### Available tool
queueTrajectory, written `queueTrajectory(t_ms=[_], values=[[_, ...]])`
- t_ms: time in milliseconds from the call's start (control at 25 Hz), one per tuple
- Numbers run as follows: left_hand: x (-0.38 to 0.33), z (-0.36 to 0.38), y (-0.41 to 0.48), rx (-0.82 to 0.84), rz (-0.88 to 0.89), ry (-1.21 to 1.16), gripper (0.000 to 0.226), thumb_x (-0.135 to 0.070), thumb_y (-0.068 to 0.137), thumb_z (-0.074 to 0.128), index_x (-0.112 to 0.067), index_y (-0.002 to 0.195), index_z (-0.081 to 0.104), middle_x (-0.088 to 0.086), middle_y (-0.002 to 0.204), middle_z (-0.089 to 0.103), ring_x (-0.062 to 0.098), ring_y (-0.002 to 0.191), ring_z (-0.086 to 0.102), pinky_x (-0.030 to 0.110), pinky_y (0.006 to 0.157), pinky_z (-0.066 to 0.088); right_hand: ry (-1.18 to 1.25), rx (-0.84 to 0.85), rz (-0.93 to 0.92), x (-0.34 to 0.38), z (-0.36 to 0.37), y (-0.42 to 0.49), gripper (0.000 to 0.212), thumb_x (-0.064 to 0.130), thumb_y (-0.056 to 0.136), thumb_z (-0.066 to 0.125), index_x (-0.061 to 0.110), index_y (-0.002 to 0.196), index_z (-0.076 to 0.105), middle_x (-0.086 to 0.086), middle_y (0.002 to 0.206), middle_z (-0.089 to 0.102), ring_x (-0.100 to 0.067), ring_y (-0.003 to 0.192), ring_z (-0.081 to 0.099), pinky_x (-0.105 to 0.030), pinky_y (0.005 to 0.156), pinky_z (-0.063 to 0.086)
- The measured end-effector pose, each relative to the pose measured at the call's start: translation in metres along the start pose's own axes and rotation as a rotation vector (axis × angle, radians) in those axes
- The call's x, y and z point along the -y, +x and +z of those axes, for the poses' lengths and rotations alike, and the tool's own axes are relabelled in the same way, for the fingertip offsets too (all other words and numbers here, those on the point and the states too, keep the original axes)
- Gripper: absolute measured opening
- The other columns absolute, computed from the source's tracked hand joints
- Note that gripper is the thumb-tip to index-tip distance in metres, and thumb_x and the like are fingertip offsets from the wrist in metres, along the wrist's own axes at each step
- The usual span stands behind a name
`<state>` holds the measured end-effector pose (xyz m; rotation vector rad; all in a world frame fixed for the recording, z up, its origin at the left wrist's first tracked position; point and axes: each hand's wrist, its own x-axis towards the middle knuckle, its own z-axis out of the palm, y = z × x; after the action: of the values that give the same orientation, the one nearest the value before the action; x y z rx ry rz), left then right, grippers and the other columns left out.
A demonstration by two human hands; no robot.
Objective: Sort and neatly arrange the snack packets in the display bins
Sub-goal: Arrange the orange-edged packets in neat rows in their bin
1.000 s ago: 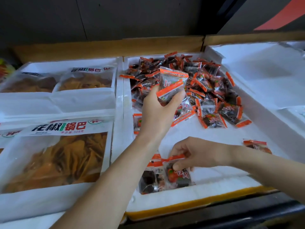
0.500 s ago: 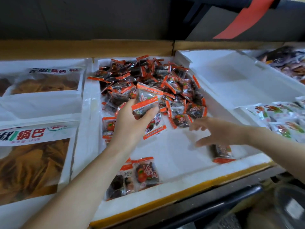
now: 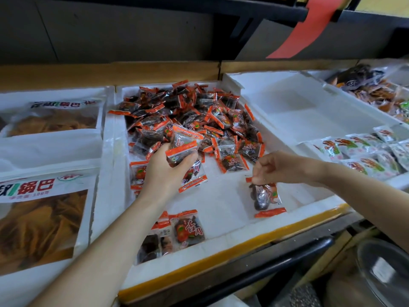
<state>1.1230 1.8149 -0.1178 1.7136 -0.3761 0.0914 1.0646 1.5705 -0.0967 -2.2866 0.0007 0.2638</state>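
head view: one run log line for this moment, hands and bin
left hand: holds stacked packets | right hand: pinches single packet by top edge | middle bin: loose pile at back, row at front

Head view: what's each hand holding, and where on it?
Left hand grips a few orange-sealed packets around their near ends. Right hand pinches a single packet by its top corner.

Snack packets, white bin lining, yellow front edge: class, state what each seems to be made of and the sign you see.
Snack packets: thin clear plastic film, glossy; contents show through, highlights glint, orange printed seals. White bin lining: matte, probably foam sheet or paper; it creases softly. Yellow front edge: smooth, perhaps painted board or plastic; cannot tell.
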Motion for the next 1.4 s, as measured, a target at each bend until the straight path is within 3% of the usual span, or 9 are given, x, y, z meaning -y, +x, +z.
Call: queueTrajectory(t_ms=[200, 520, 640, 720, 840, 1040, 1200, 1280, 1400], values=[[-0.002, -0.002, -0.001, -0.012, -0.021, 0.002, 0.013, -0.022, 0.086, 0.069, -0.032, 0.089, 0.060, -0.015, 0.089, 0.066, -0.017, 0.068, 0.058, -0.001, 0.057, 0.040, 0.208, 0.079, -0.056, 0.024, 0.039, 0.012, 0.008, 0.003, 0.082, 0.066, 0.011, 0.081, 0.067, 0.004, 0.070, 0.070, -0.002, 0.066, 0.064, -0.012, 0.060, 0.048], [0.000, -0.002, 0.002, 0.004, -0.033, -0.001, 0.014, -0.026, 0.086, 0.070, -0.032, 0.096, 0.062, -0.015, 0.092, 0.068, -0.014, 0.075, 0.060, 0.001, 0.060, 0.042, 0.027, 0.016, -0.133, 0.030, 0.081, 0.038, 0.022, 0.002, 0.081, 0.069, 0.020, 0.070, 0.060, 0.002, 0.067, 0.064, 0.005, 0.055, 0.056, -0.009, 0.055, 0.043], [0.000, -0.001, 0.003, 0.011, -0.037, -0.013, 0.012, -0.026, 0.086, 0.070, -0.033, 0.090, 0.061, -0.016, 0.089, 0.068, -0.013, 0.072, 0.060, 0.002, 0.057, 0.043, 0.053, 0.143, -0.123, 0.031, 0.086, 0.039, 0.022, 0.000, 0.080, 0.069, 0.018, 0.071, 0.061, -0.009, 0.075, 0.063, 0.001, 0.057, 0.057, -0.011, 0.058, 0.045], [0.000, -0.001, 0.002, 0.027, -0.044, -0.022, 0.012, -0.026, 0.086, 0.069, -0.033, 0.088, 0.060, -0.016, 0.088, 0.068, -0.010, 0.074, 0.062, 0.003, 0.059, 0.044, -0.001, 0.163, -0.121, 0.031, 0.087, 0.038, 0.016, 0.001, 0.081, 0.068, 0.015, 0.078, 0.062, -0.014, 0.083, 0.064, 0.001, 0.061, 0.059, -0.010, 0.058, 0.044], [0.001, -0.001, 0.002, 0.037, -0.070, -0.059, 0.015, -0.024, 0.083, 0.072, -0.030, 0.093, 0.063, -0.013, 0.092, 0.070, -0.001, 0.083, 0.065, 0.016, 0.072, 0.049, -0.100, -0.068, -0.139, 0.033, 0.076, 0.035, 0.026, 0.011, 0.082, 0.069, 0.018, 0.102, 0.056, -0.003, 0.097, 0.063, -0.009, 0.078, 0.061, -0.015, 0.070, 0.049], [0.007, -0.001, 0.005, 0.000, -0.060, -0.071, 0.033, -0.021, 0.078, 0.078, -0.025, 0.107, 0.062, -0.011, 0.097, 0.070, 0.005, 0.090, 0.066, 0.028, 0.079, 0.053, 0.286, -0.031, -0.159, 0.047, 0.069, 0.026, 0.054, 0.013, 0.076, 0.074, 0.018, 0.124, 0.050, 0.000, 0.108, 0.061, -0.011, 0.089, 0.065, -0.031, 0.088, 0.054], [0.006, 0.001, 0.003, 0.066, -0.116, -0.008, 0.055, -0.050, 0.091, 0.055, -0.020, 0.136, 0.045, -0.001, 0.137, 0.053, 0.015, 0.126, 0.050, 0.039, 0.104, 0.042, 0.162, -0.203, -0.208, 0.055, 0.074, 0.028, 0.029, 0.028, 0.079, 0.071, 0.005, 0.094, 0.063, 0.006, 0.068, 0.060, -0.018, 0.070, 0.060, -0.041, 0.085, 0.052], [0.003, 0.002, 0.004, 0.078, -0.142, -0.023, 0.050, -0.047, 0.096, 0.045, -0.019, 0.137, 0.044, 0.003, 0.138, 0.052, 0.019, 0.125, 0.051, 0.033, 0.095, 0.050, 0.080, -0.249, -0.208, 0.049, 0.067, 0.027, 0.026, 0.028, 0.080, 0.071, 0.006, 0.075, 0.058, 0.016, 0.051, 0.045, -0.010, 0.060, 0.047, -0.036, 0.071, 0.047], [-0.004, 0.001, 0.004, 0.019, -0.149, -0.128, 0.014, -0.033, 0.099, 0.046, -0.024, 0.105, 0.054, 0.007, 0.110, 0.063, 0.020, 0.094, 0.064, 0.020, 0.054, 0.054, 0.063, -0.229, -0.142, 0.029, 0.046, 0.016, 0.034, 0.030, 0.081, 0.069, 0.010, 0.064, 0.048, 0.007, 0.058, 0.043, -0.010, 0.061, 0.042, -0.027, 0.063, 0.034]])
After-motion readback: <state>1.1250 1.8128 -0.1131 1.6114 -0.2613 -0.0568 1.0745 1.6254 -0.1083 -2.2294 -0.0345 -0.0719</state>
